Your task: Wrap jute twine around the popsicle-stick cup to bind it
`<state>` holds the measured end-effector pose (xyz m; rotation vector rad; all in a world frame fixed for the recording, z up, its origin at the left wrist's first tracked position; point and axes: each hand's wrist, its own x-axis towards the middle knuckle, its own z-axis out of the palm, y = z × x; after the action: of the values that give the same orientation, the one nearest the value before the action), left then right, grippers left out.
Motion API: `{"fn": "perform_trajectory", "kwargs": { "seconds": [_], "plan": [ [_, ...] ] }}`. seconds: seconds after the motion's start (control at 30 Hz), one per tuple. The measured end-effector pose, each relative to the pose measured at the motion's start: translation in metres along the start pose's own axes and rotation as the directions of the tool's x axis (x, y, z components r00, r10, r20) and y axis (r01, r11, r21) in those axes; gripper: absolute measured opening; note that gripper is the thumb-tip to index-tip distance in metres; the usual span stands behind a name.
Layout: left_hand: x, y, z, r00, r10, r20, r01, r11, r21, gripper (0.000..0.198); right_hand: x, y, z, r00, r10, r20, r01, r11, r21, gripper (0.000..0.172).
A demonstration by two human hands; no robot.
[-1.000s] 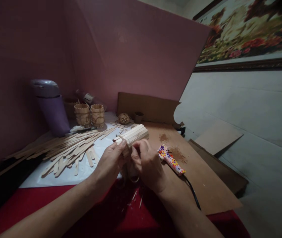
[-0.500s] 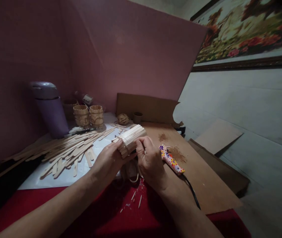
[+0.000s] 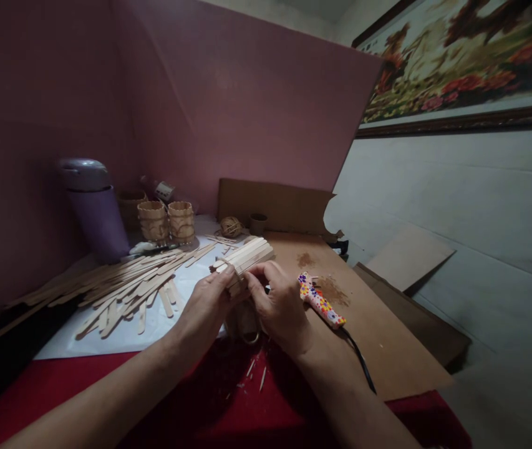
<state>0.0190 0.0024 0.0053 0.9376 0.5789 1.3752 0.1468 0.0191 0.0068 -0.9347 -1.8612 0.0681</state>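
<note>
Both my hands hold a bundle of pale wooden craft sticks above the table's middle. My left hand grips the near end of the bundle from the left, thumb on top. My right hand closes on the same end from the right, its fingertips pinched at the sticks' ends. The far end of the bundle points up and to the right. A flower-patterned glue gun lies just right of my right hand, with its black cord trailing toward me.
Loose craft sticks are spread over white paper at left. Behind stand a purple flask, two small stick cups, a twine ball and a cardboard piece. A brown board lies at right; wood slivers dot the red cloth.
The bundle stayed in both hands. My right hand rose along its near end half a second ago, then came back lower, with fingertips now pinching the stick ends.
</note>
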Motion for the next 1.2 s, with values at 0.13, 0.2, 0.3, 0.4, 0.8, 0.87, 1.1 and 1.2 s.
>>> {"fn": "perform_trajectory", "kwargs": {
  "seconds": [0.13,0.2,0.3,0.4,0.8,0.87,1.1,1.2],
  "plan": [
    [-0.0007,-0.0014,-0.0008,1.000,-0.025,-0.008,0.025,1.000,0.004,0.023,0.0011,0.0004,-0.0004,1.000,0.023,0.020,-0.022,0.999,-0.042,0.012],
    [-0.0001,-0.0014,-0.0016,0.999,-0.050,-0.016,0.050,0.999,-0.020,0.023,0.0016,0.0004,-0.0010,0.999,0.034,0.027,-0.033,0.998,-0.044,0.011],
    [0.0018,-0.0016,-0.0034,0.997,-0.073,-0.031,0.070,0.995,-0.073,0.020,0.0018,0.0004,-0.0012,0.999,0.016,0.029,-0.016,1.000,-0.021,0.011],
    [0.0030,-0.0028,-0.0056,0.997,-0.077,-0.014,0.075,0.992,-0.097,0.021,0.0015,0.0007,-0.0004,0.999,0.011,0.035,-0.011,1.000,0.000,0.009],
    [0.0013,0.0025,0.0010,0.987,-0.132,-0.092,0.123,0.987,-0.099,0.019,0.0028,0.0029,-0.0012,0.999,0.036,0.032,-0.034,0.999,-0.035,0.010],
    [0.0013,0.0038,0.0024,0.984,-0.144,-0.100,0.132,0.984,-0.122,0.018,0.0032,0.0031,-0.0019,0.998,0.054,0.040,-0.054,0.999,-0.003,0.008],
    [0.0005,0.0006,-0.0007,0.987,-0.123,-0.108,0.116,0.991,-0.066,0.016,0.0044,0.0023,-0.0026,0.992,0.092,0.085,-0.096,0.995,0.042,0.010],
    [0.0012,-0.0010,-0.0028,0.986,-0.132,-0.097,0.125,0.989,-0.081,0.017,0.0052,0.0025,-0.0030,0.991,0.085,0.099,-0.087,0.996,0.012,0.011]
  ]
}}
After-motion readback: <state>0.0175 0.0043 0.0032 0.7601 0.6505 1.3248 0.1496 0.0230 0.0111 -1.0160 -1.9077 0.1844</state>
